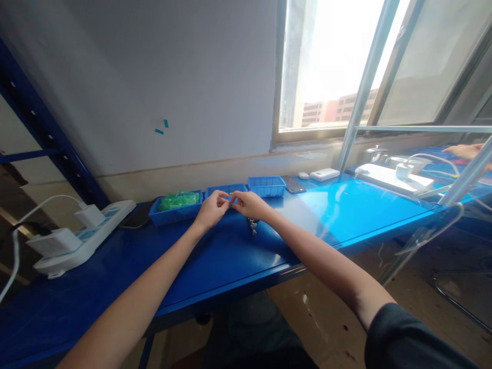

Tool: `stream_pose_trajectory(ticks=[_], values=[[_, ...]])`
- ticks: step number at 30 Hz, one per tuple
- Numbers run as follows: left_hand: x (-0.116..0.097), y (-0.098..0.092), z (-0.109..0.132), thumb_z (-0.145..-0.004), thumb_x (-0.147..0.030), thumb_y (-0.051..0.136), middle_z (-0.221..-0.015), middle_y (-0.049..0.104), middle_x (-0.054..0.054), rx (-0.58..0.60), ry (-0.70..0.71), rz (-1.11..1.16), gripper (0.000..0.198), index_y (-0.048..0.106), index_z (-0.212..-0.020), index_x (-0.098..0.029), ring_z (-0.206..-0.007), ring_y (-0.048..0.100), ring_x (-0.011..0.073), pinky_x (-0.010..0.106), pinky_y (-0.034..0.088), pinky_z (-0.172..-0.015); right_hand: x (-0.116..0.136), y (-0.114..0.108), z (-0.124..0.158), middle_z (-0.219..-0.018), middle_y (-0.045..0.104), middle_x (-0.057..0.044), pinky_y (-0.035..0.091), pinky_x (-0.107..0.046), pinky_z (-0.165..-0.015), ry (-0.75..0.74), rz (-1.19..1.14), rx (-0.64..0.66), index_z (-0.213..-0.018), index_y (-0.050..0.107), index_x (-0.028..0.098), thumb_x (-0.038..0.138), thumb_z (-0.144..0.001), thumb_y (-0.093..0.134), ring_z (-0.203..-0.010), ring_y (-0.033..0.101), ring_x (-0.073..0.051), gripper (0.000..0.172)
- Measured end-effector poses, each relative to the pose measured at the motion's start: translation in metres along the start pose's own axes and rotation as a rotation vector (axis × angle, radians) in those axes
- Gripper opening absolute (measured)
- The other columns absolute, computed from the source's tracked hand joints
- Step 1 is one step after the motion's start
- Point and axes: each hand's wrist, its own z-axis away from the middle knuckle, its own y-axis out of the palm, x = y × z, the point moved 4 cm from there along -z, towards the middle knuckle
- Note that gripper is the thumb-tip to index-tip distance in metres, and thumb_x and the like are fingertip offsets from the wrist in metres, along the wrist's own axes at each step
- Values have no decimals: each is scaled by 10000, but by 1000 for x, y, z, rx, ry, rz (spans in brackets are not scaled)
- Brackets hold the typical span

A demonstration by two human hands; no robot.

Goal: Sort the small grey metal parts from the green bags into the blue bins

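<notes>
Both my arms reach out over a blue table (215, 261). My left hand (210, 209) and my right hand (249, 204) meet in front of the middle blue tray (226, 190), fingers pinched together on a small part between them that is too small to name. A few small grey metal parts (252, 224) lie on the table just below my right wrist. A blue tray (175, 212) with green pieces (179, 199) stands to the left, and a third blue tray (266, 185) to the right.
A white power strip (82, 237) with chargers plugged in lies at the left. A phone (293, 184), a white mouse and a white box (324, 174) sit near the window. Another power strip (392, 177) lies at right, behind metal poles. Another person's hand (467, 150) shows at far right.
</notes>
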Motion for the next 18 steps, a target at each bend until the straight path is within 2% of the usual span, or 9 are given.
stream_pose_trajectory(ticks=[5, 10, 14, 18], values=[[-10, 0, 4, -789, -272, 522, -761, 676, 35, -6, 39, -199, 173, 556, -932, -180, -701, 641, 183, 299, 488, -666, 0, 4, 0, -790, 662, -7, 342, -215, -618, -4, 77, 24, -973, 608, 197, 235, -885, 526, -704, 585, -139, 127], [-12, 1, 5, -789, -276, 525, -803, 685, 48, 18, 39, -176, 209, 561, -967, -172, -741, 647, 187, 304, 495, -703, 0, 6, 0, -855, 689, -36, 354, -224, -638, 61, 110, 39, -981, 594, 190, 225, -912, 470, -784, 626, -166, 147], [-14, 5, 7, -785, -313, 555, -834, 684, 56, 49, 82, -159, 252, 561, -991, -167, -765, 651, 195, 304, 503, -702, -2, 6, -2, -827, 690, -48, 355, -226, -630, 109, 101, 25, -928, 597, 179, 318, -959, 415, -772, 626, -165, 230], [-9, 5, 6, -821, -303, 512, -851, 695, 74, 16, 79, -164, 213, 581, -962, -160, -781, 657, 198, 325, 505, -753, -1, 4, -2, -820, 683, -42, 360, -221, -639, 98, 40, 4, -908, 587, 180, 322, -962, 410, -757, 616, -150, 234]])
